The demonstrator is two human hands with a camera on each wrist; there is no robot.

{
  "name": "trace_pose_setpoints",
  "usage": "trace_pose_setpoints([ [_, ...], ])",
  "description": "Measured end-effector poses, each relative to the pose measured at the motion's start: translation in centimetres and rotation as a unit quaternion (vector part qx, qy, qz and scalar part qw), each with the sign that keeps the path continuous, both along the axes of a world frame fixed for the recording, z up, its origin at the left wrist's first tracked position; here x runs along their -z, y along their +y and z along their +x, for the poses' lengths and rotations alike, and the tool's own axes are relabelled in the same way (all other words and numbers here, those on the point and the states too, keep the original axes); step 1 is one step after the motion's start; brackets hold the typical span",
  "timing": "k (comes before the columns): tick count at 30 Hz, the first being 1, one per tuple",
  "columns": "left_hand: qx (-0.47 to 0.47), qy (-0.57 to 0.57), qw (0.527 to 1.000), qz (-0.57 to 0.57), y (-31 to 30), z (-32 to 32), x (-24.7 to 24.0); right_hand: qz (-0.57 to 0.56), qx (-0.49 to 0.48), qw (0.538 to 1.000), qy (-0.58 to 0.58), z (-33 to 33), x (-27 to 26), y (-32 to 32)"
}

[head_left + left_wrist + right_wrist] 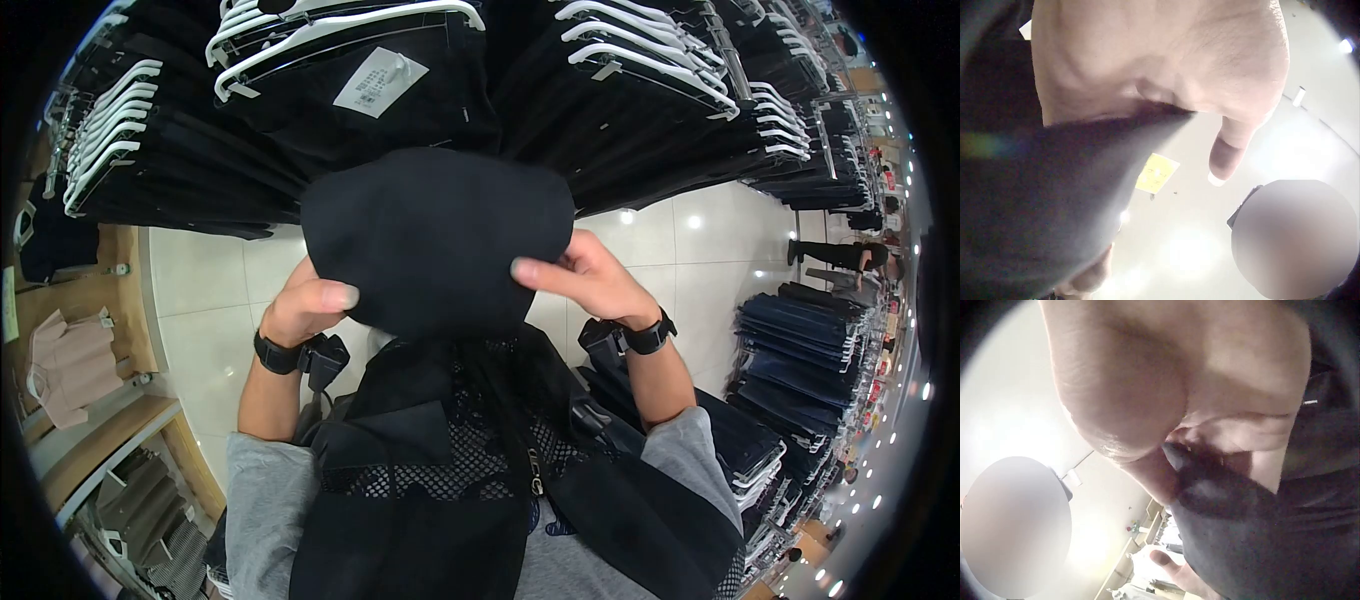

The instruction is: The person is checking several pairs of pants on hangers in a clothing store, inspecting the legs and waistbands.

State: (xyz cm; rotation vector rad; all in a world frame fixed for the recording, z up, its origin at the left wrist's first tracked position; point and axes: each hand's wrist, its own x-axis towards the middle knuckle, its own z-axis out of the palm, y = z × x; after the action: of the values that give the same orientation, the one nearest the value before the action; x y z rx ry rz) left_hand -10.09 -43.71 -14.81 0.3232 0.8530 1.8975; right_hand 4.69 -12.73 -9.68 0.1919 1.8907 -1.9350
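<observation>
A folded black garment point(430, 240) is held up in front of the chest, stretched between both hands. At its left side the left hand point(303, 303) holds the edge, thumb in front and fingers hidden behind the cloth. Opposite, the right hand point(592, 285) grips the right edge between its thumb and curled fingers. In the right wrist view a corner of the dark cloth point(1222, 512) is tucked into the right hand's grasp. The left wrist view shows the cloth point(1066, 200) running up under the left palm, the thumb standing off to the side.
Directly ahead, black trousers point(280, 130) hang on white hangers point(350, 25), one with a white tag point(380, 82). Folded jeans point(795, 350) hang at the right. Wooden shelving point(110, 430) with a pink top point(75, 365) stands at the left, above a tiled floor point(195, 270).
</observation>
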Motion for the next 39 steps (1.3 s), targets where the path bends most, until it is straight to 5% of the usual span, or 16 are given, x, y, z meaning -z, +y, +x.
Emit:
trace_pose_setpoints([
  [2, 0.024, 0.069, 0.991, -0.11, -0.3, -0.2, -0.5, -0.079, 0.086, 0.993, 0.034, 0.0, -0.2, -0.1],
  [6, 0.014, 0.101, 0.994, -0.037, 1.3, 0.4, -2.1, -0.133, 0.07, 0.979, 0.137, 0.4, 0.1, -0.3],
  [11, 0.017, 0.088, 0.983, -0.162, 2.2, 0.5, -2.4, -0.115, 0.097, 0.986, 0.069, 0.5, -0.1, -1.0],
  [13, -0.02, 0.083, 0.985, -0.148, 3.2, 1.0, -2.0, -0.008, 0.001, 0.998, -0.062, 0.2, -0.1, -0.4],
  [17, -0.033, 0.083, 0.98, -0.176, 3.8, 1.3, -1.6, -0.059, 0.097, 0.993, 0.02, 0.6, 0.0, -1.9],
  [26, 0.051, 0.211, 0.934, -0.282, 1.7, -2.6, -0.8, 0.06, 0.223, 0.968, 0.104, -0.5, -0.2, -1.2],
  [28, 0.008, 0.259, 0.918, -0.301, 2.5, -2.2, -1.1, 0.063, 0.213, 0.97, 0.1, -1.4, -1.0, -1.5],
  [30, -0.145, 0.461, 0.854, -0.192, 5.3, 0.0, -2.7, 0.066, 0.202, 0.972, 0.096, -2.4, -1.0, -1.9],
  [32, -0.012, 0.489, 0.856, -0.167, 6.7, 0.8, -4.9, 0.04, 0.184, 0.979, 0.079, -3.6, -0.6, -2.7],
  [34, 0.005, 0.493, 0.855, -0.162, 8.3, 2.4, -4.9, 0.067, 0.167, 0.979, 0.097, -4.5, 0.1, -3.3],
  [36, -0.071, 0.566, 0.79, -0.223, 9.3, 3.3, -3.3, 0.056, 0.189, 0.969, 0.146, -5.3, 0.0, -4.4],
  [39, -0.09, 0.599, 0.779, -0.164, 9.4, 3.1, -2.3, 0.07, 0.168, 0.972, 0.148, -5.4, 0.4, -4.5],
])
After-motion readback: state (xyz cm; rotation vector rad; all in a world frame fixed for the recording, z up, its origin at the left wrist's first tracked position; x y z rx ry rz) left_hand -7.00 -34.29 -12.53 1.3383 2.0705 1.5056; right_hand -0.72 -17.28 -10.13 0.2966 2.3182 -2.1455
